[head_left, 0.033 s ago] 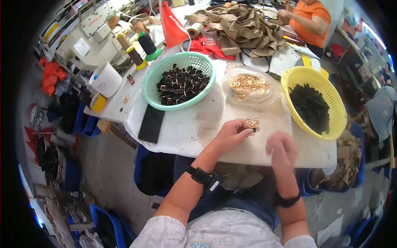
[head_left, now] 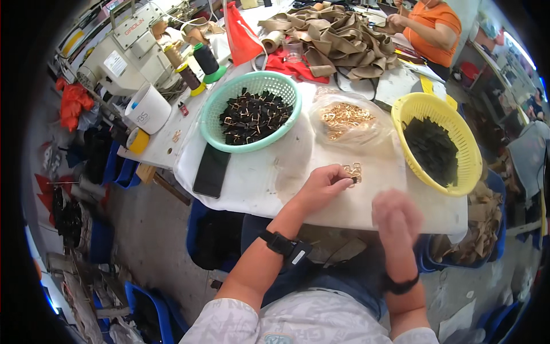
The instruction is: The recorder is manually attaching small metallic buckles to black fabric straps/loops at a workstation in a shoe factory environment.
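Note:
My left hand (head_left: 322,188) rests on the white table cover, thumb and forefinger pinched together on a small black strip (head_left: 354,180). Right at those fingertips lie several gold-coloured metal buckles (head_left: 353,169); whether the strip passes through one is too small to tell. Over the table's front edge, to the right, is my right hand (head_left: 396,217), apart from the left and smeared by motion, so its fingers cannot be read. Beyond my hands, a clear plastic bag (head_left: 375,136) holds many gold buckles. A yellow basket (head_left: 471,150) on the right contains black strips.
A mint-green basket (head_left: 213,133) holds black strips fitted with gold buckles. Beside it lies a black phone (head_left: 211,172). A sewing machine (head_left: 123,60) and thread spools (head_left: 205,57) stand at left. Brown pieces (head_left: 326,37) are heaped at the back, near a person in orange (head_left: 435,28).
My right hand has shifted slightly right and down and is more blurred. The left hand keeps its pinch beside the buckles.

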